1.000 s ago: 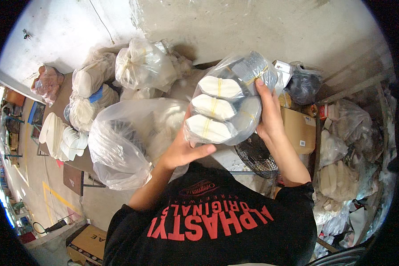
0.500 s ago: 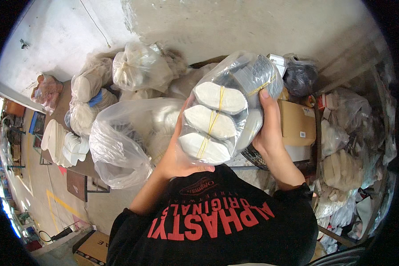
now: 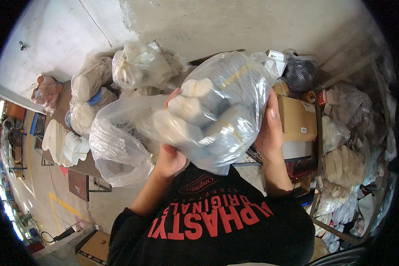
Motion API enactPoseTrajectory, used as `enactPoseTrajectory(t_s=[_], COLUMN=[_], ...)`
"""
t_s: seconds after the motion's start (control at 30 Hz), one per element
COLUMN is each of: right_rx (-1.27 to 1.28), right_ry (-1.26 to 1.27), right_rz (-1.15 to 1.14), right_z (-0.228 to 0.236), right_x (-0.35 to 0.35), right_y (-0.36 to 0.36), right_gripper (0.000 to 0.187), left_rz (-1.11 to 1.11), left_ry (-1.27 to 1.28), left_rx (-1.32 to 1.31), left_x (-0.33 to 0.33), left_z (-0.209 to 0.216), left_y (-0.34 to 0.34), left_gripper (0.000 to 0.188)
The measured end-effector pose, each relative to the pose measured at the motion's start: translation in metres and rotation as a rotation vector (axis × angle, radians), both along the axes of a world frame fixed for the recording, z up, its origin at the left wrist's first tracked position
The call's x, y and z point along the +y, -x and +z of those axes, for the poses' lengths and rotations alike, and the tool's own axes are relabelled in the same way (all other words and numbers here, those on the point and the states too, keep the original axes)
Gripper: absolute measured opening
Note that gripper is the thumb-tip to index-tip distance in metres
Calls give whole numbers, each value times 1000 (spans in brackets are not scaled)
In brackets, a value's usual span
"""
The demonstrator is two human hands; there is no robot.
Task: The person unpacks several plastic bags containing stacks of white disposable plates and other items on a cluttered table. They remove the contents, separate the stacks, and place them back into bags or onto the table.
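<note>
A clear plastic bag (image 3: 246, 82) filled with bundled insoles is held up in front of my chest between both hands. Pale, rounded ends of several bundles (image 3: 178, 125) face the left side; greyish bundles with yellow bands show through the plastic on the right, blurred by motion. My left hand (image 3: 172, 158) grips the bag's lower left, its fingers partly hidden behind it. Along the right side, my right hand (image 3: 270, 131) presses against the plastic, its fingertips out of sight. Just left of my left hand, a large open plastic bag (image 3: 115, 148) rests on the table.
Stacks of white insoles (image 3: 55, 139) stand on the brown table at the left. Knotted bags (image 3: 139, 68) line the wall behind. To the right are a cardboard box (image 3: 298, 119), a black bag (image 3: 300, 73) and a rack piled with bagged goods (image 3: 346, 166).
The held bag has turned and tipped, so its pale bundle ends moved left and more grey bundles show. My right hand has slid down its side; my left wrist has shifted slightly.
</note>
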State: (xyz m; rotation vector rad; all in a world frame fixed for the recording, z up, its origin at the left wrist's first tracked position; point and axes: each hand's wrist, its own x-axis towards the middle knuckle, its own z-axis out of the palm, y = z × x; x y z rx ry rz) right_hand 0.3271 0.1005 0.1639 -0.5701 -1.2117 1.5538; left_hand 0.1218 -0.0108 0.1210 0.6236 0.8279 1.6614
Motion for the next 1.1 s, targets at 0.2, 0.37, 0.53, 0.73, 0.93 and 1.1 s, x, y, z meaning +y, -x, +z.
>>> enactPoseTrajectory(t_s=[0.2,0.37,0.53,0.73,0.93,1.1], right_rx=[-209,121,108,157,265,381], right_ry=[-528,-160,20,506,769,870], right_rz=[-107,-62,-170,-162,-54,54], right_z=[-22,-37,-35,-33,-58,-80], right_x=[29,20,3,-7,-10,-11], right_y=[2,0,7,18,22,28], right_gripper=[131,119,88,65,65,61], left_rz=[-1025,-786,-211,-27,55,23], left_ry=[-149,-176,-104,-1,7,30], left_rx=[-1110,-1029,210,-4,474,548], left_x=[10,-17,-29,-5,-4,-9], left_z=[-63,-109,-117,-71,-4,12], left_y=[30,12,9,3,-1,3], left_gripper=[109,99,70,56,59,59])
